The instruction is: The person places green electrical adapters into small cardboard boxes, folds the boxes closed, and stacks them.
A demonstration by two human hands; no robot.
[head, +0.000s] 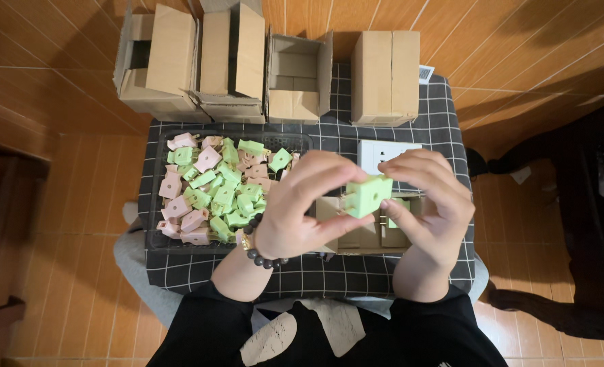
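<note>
A light green plastic plug adapter is held up between both hands above the table. My left hand, with a dark bead bracelet at the wrist, grips its left side. My right hand pinches its right side with fingers and thumb. Under the hands lies an open flat cardboard box; its inside is mostly hidden. A black tray to the left holds several green and pink adapters.
A small table with a dark checked cloth stands on an orange tiled floor. Several cardboard boxes line its far edge, some open. A white wall socket plate lies behind the hands. Dark furniture stands at the right.
</note>
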